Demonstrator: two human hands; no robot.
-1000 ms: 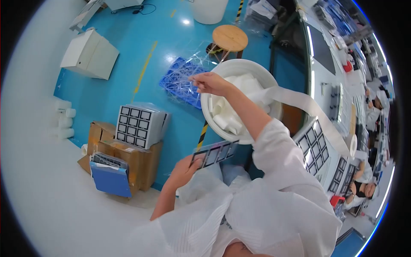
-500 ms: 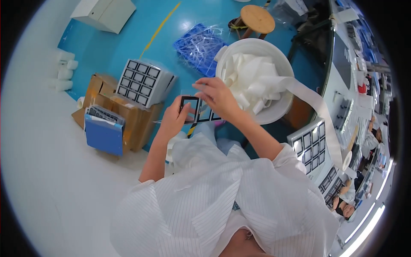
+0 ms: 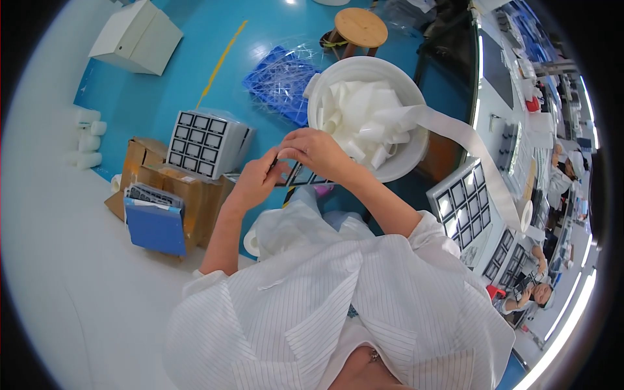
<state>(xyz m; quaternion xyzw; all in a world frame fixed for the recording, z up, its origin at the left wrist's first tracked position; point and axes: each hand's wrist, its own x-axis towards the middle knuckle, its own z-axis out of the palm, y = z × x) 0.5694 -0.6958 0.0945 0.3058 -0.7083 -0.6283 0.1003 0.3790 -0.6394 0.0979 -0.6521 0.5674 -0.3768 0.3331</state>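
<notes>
Between my hands is a thin sheet of black-framed clear panels [image 3: 300, 175], partly covered by the fingers. My left hand [image 3: 252, 182] grips its left end, thumb toward the middle. My right hand [image 3: 317, 153] reaches over from the right with its fingers bent down, meeting the left fingertips at the sheet's upper left edge; what exactly it pinches there is hidden. Just beyond the right hand stands a white bucket [image 3: 419, 146] filled with loose white film strip [image 3: 364, 107]. One long strip runs from it to a roll [image 3: 524, 216] on the right.
A stack of framed-panel sheets [image 3: 198, 144] rests on a cardboard box [image 3: 207, 205] at left, beside a blue folder [image 3: 155, 226]. A blue crate [image 3: 283, 81] with clear scraps and a wooden stool [image 3: 361, 27] stand beyond. More panel sheets [image 3: 463, 205] lie on the right bench; people sit further along.
My right hand has come down and left onto my left fingertips. The sheet has tilted, so its left panel no longer shows face-on. The whole view has shifted slightly.
</notes>
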